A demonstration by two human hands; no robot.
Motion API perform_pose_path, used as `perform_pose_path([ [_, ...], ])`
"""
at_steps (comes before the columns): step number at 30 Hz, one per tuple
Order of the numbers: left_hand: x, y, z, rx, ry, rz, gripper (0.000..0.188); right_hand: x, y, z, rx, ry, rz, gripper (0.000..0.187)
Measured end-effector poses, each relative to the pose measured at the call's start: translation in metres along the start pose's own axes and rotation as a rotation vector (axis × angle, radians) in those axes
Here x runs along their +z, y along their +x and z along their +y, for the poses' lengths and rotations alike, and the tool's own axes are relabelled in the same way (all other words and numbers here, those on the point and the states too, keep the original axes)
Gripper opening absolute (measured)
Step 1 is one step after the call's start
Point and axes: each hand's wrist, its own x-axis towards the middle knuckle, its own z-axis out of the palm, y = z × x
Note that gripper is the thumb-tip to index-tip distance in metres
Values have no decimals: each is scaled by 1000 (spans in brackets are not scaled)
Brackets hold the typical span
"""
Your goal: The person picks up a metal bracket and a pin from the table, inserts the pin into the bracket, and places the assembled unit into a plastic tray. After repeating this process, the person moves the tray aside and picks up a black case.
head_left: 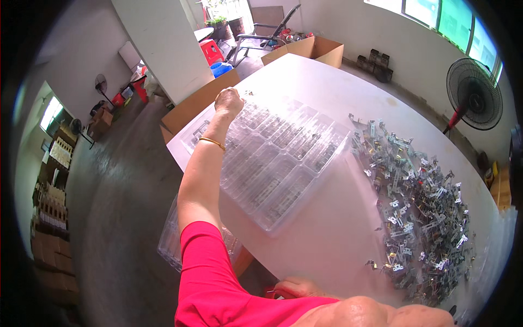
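Observation:
My left arm stretches across the table, and my left hand (pixel 229 102) is closed at the far corner of a clear plastic tray (pixel 267 222). Whatever its fingers hold is hidden; small metal bits lie just beyond it. Rows of slim metal parts (pixel 280 196) fill many of the tray's compartments. At the near table edge my right hand (pixel 297 288) is low and partly hidden by my body. Its fingers look curled beside a small red item (pixel 270 292), which I cannot make out. A large heap of small metal brackets (pixel 419 212) spreads over the table's right side.
Another clear tray (pixel 170 234) sits lower, left of the white table (pixel 321 234). Cardboard boxes (pixel 204 98) border the table's far left and far end. A black fan (pixel 474 94) stands at the right. Stacked clear plastic (pixel 498 256) lies along the right edge.

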Motion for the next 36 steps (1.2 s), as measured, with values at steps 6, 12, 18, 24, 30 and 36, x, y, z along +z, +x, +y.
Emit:
perform_pose_path([
  [6,10,-9,5,-66,-80,-51,33,13,-12,3,71,34,-11,27],
  [12,-20,-33,-9,263,83,191,26,-5,0,-37,98,359,-24,11],
  [18,-104,-183,112,604,-429,54,14,20,5,7,-212,-89,268,9],
  [24,-79,-324,186,874,-729,-209,15,21,-4,6,-312,-387,194,15],
  [30,-33,-380,238,850,-822,-388,12,38,-32,8,-298,-511,62,16],
  [36,24,-352,278,813,-755,-210,22,36,-51,4,-404,-440,75,13],
])
